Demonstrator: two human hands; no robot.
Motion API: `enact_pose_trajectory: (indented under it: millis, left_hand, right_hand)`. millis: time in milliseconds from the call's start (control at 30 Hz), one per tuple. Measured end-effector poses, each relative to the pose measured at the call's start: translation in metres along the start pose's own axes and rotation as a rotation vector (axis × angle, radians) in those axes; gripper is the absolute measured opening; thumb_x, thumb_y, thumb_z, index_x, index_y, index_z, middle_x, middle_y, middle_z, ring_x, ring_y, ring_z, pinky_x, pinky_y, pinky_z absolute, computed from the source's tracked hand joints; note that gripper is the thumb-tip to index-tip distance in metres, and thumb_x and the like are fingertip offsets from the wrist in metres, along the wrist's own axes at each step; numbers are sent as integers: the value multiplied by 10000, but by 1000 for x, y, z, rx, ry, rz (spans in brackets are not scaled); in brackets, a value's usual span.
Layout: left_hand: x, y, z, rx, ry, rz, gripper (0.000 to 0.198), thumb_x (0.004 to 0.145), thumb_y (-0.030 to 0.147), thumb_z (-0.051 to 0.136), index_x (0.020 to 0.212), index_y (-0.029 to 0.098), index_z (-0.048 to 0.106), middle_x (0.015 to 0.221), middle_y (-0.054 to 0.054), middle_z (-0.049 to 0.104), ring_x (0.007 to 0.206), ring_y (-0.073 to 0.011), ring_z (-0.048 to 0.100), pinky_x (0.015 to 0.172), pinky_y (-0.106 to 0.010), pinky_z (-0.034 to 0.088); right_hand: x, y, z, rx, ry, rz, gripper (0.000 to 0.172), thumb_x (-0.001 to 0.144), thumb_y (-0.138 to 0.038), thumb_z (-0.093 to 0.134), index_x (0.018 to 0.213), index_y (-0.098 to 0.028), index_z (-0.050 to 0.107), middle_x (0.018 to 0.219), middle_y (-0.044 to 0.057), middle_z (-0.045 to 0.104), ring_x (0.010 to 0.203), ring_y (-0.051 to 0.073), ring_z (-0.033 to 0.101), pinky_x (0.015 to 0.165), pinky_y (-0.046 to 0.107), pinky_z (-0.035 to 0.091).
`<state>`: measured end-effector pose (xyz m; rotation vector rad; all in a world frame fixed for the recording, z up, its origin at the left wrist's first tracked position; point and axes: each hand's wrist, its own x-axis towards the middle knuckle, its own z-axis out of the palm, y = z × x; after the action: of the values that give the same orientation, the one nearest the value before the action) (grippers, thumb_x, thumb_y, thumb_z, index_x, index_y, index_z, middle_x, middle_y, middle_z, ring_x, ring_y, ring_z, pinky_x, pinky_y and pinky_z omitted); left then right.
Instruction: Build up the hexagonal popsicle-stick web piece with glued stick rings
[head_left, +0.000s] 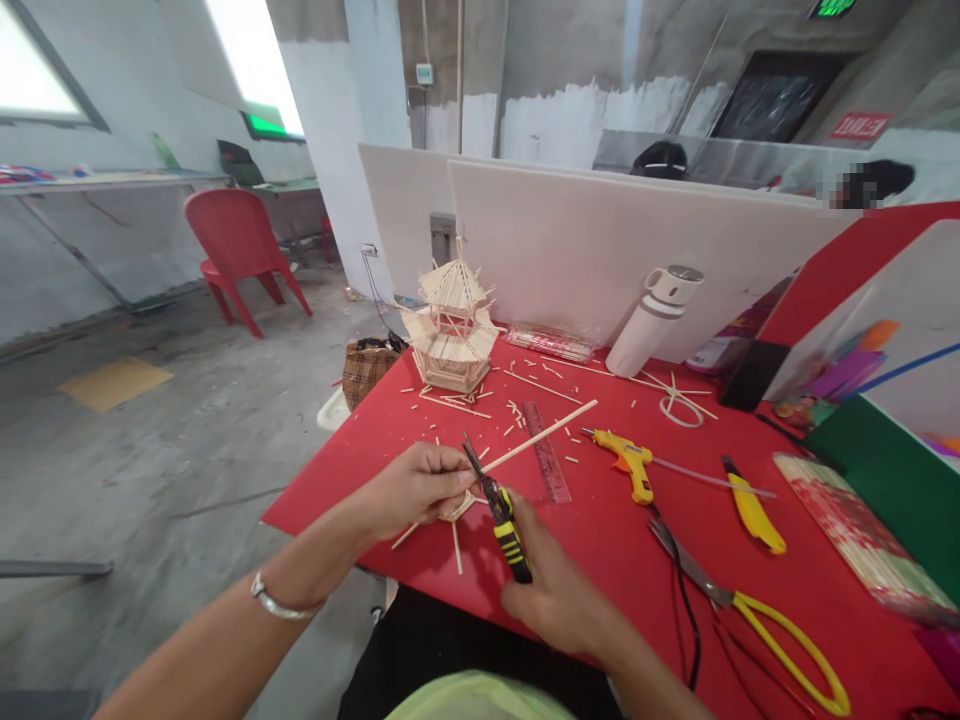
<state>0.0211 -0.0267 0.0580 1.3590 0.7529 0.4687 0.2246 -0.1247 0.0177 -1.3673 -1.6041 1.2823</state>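
My left hand (424, 488) pinches one end of a thin wooden stick (544, 436), which slants up to the right over the table. In my right hand (551, 570) is a pair of pliers (496, 510) with black and yellow handles, its narrow jaws at the stick beside my left fingertips. Whether the jaws are closed on the stick I cannot tell. Below my hands lies a small stick frame (457, 540) with pieces jutting outward, partly hidden by my left fingers. A tiered pagoda model made of sticks (452, 335) stands at the table's far left corner.
On the red table (600, 560) lie a ruler (547, 455), glue gun (628, 462), utility knife (754, 508), scissors (739, 600) and several stick scraps. A white bottle (654, 320) stands before a white board (555, 240). Packed sticks (855, 530) lie at right.
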Motion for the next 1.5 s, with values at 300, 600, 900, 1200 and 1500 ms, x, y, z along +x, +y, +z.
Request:
enact_pose_trajectory:
  millis: [300, 600, 900, 1200, 1500]
  left_hand:
    - [10, -7, 11, 121, 165, 113, 462, 858, 540, 588, 607, 170, 473, 511, 48, 453, 460, -63, 359, 477, -213, 286]
    - [15, -14, 4, 218, 134, 114, 404, 854, 503, 600, 668, 146, 560, 525, 46, 450, 494, -72, 359, 502, -220, 285]
    - [15, -27, 4, -92, 34, 75, 475, 776, 528, 708, 564, 140, 532, 540, 6, 491, 482, -65, 346, 478, -230, 252]
    - [21, -27, -5, 104, 220, 90, 375, 795, 508, 682, 729, 140, 652, 565, 3, 579, 478, -90, 479, 486, -223, 379]
    - [62, -44, -65, 612, 300, -41, 206, 699, 365, 716, 715, 169, 780, 726, -50, 733, 689, -178, 630, 644, -272, 463]
  right_hand:
    - [-9, 7, -4, 17, -5, 105, 923, 620, -105, 561, 1499, -238, 313, 1451, 73, 456, 1304, 266, 425, 1091, 422, 336]
    - [-23, 7, -10, 441, -150, 279, 409, 566, -171, 582, 973, -209, 554, 777, -46, 520, 704, 123, 464, 620, 247, 366]
    - [-29, 18, 2, 793, -190, 322, 693, 474, -135, 624, 1162, -206, 582, 786, -41, 551, 681, 114, 482, 614, 246, 360]
    - [-42, 26, 9, 980, -31, 319, 715, 530, -159, 670, 1232, -229, 558, 801, -40, 569, 653, 112, 528, 649, 277, 435]
    - [-61, 35, -3, 1196, 92, 646, 313, 621, -323, 673, 904, -190, 665, 885, 59, 681, 894, 212, 652, 894, 406, 491]
